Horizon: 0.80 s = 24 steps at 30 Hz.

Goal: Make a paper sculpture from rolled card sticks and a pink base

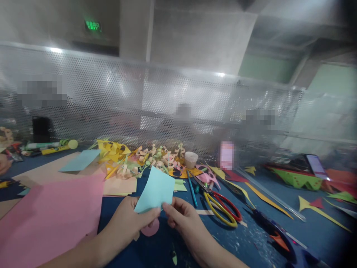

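Both hands hold a small light-blue paper square upright above the dark blue table. My left hand pinches its lower left edge between thumb and fingers. My right hand pinches the lower right corner. A small pink paper circle lies on the table just under the hands. A large pink sheet lies to the left of my left hand.
Scissors with red and yellow handles lie right of my right hand, beside a teal pen. Paper scraps and curls, a small cup, a ruler, a phone and a perforated metal screen stand beyond.
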### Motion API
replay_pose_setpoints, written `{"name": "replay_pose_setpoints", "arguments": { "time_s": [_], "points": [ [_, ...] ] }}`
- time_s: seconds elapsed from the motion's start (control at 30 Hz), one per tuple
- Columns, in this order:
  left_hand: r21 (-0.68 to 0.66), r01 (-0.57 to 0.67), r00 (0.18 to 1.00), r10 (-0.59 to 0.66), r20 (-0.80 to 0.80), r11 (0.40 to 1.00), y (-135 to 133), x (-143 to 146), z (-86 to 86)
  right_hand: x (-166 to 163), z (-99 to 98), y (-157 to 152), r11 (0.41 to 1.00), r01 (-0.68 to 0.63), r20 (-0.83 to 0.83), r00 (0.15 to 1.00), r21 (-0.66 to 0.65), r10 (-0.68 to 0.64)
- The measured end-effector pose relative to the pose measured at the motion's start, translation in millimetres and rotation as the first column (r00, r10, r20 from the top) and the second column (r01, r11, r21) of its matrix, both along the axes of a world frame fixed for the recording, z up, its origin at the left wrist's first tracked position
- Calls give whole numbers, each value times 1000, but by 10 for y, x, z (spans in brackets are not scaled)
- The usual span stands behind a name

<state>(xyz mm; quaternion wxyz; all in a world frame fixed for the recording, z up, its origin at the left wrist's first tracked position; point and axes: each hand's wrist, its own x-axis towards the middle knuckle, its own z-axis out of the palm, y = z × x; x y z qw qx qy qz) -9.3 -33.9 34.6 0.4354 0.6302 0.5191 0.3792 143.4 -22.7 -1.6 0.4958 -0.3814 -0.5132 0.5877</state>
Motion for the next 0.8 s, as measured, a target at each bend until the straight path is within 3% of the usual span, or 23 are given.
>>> {"name": "replay_pose_setpoints", "arguments": {
  "time_s": [0.43, 0.8],
  "points": [
    [-11, 71, 991, -72, -114, 997, -95, 37, 147, -9, 97, -72, 994, 70, -23, 997, -78, -72],
    [-31, 80, 993, -82, -87, 996, -34, -6, 27, -1, 27, -28, 997, 45, -32, 998, -60, -47]
  ]
}}
